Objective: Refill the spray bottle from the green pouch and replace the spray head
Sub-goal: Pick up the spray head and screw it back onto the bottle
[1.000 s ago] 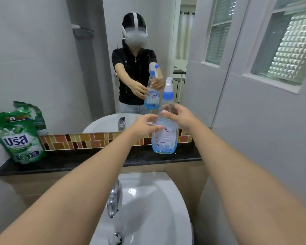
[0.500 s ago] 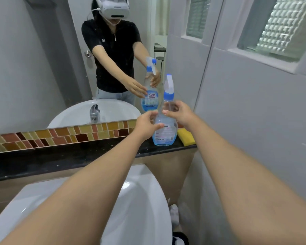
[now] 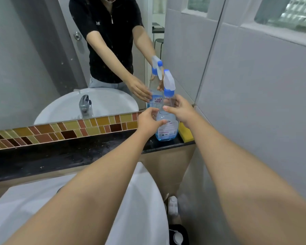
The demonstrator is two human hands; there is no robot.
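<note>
Where the black ledge (image 3: 64,156) runs under the mirror (image 3: 34,59) and its strip of coloured tiles (image 3: 60,129), you have a white basin (image 3: 145,200) near you and grey wall tiles (image 3: 254,94) on the right. Your spray bottle (image 3: 166,128) stands upright at the ledge's far right end, spray head (image 3: 168,84) on, a yellow sponge (image 3: 185,132) just beside it. Your left hand (image 3: 149,122) curls loosely around the body, thumb touching the shoulder. Your right hand (image 3: 181,109) wraps the neck below the blue collar, fingers closed on it.
</note>
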